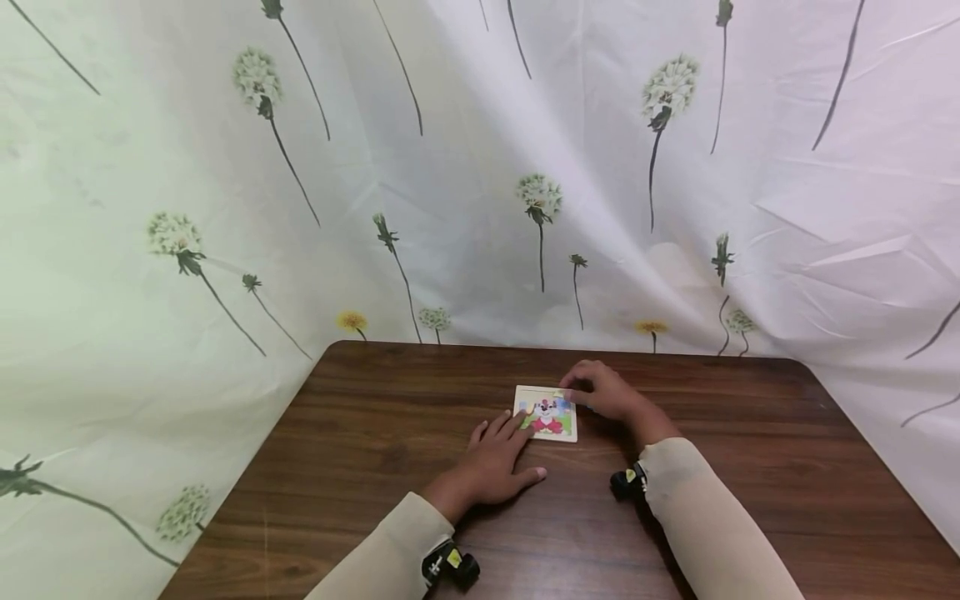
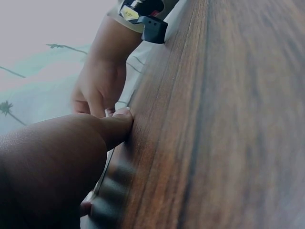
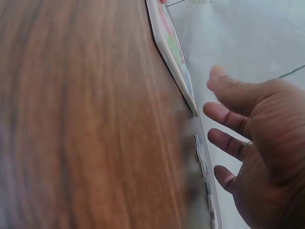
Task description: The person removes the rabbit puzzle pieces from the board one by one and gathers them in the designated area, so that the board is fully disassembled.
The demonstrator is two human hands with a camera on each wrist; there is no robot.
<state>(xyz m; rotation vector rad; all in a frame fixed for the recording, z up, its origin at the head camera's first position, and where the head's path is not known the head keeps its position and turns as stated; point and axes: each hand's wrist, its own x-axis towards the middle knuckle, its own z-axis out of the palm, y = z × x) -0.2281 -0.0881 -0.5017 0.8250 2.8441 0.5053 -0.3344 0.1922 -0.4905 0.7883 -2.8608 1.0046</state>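
Observation:
A small square picture puzzle board (image 1: 550, 434) with a pale frame and a colourful cartoon animal lies on the brown table. My left hand (image 1: 497, 460) rests with spread fingers at its left side, fingertips over the edge. Bent fingers of my right hand (image 1: 606, 392) are at the board's top right corner, thumb and index close together by a yellowish patch. Whether they pinch a piece is unclear. In the right wrist view, the right hand (image 3: 267, 129) has curved fingers above the table, beside the board's corner (image 3: 190, 102).
Several thin flat pieces (image 3: 201, 155) lie on the table near the right hand, mostly hidden by it in the head view. The wooden table (image 1: 360, 433) ends at a white curtain (image 1: 465, 208) printed with dandelions. A small camera is strapped to each wrist.

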